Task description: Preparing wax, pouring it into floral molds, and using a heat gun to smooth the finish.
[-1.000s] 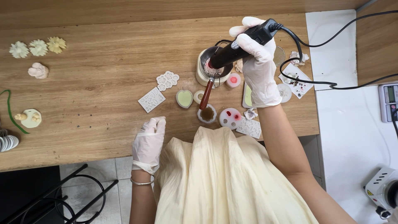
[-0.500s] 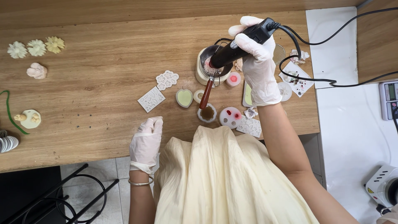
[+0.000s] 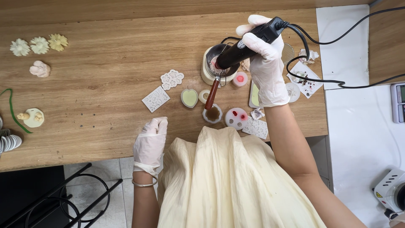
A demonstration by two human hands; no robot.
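My right hand (image 3: 266,67), in a white glove, grips a black corded tool (image 3: 249,43) whose tip points into a small metal melting pot (image 3: 217,64) on the wooden table (image 3: 105,88). A brown-handled spoon (image 3: 212,95) leans from the pot toward a small cup of brown liquid (image 3: 213,114). My left hand (image 3: 150,143), also gloved, rests with fingers curled on the table's near edge and holds nothing. A heart-shaped green mould (image 3: 189,97) and a round white mould with red spots (image 3: 236,118) lie between the hands.
Two white lace-pattern moulds (image 3: 162,88) lie left of the pot. Wax flowers (image 3: 39,45) and a pink piece (image 3: 40,69) sit far left, a small figure on a base (image 3: 33,117) below them. The tool's black cable (image 3: 337,80) loops right toward a white counter (image 3: 363,126) with a scale (image 3: 398,101).
My left hand has slid slightly toward me along the table edge. The right hand and tool stay over the pot.
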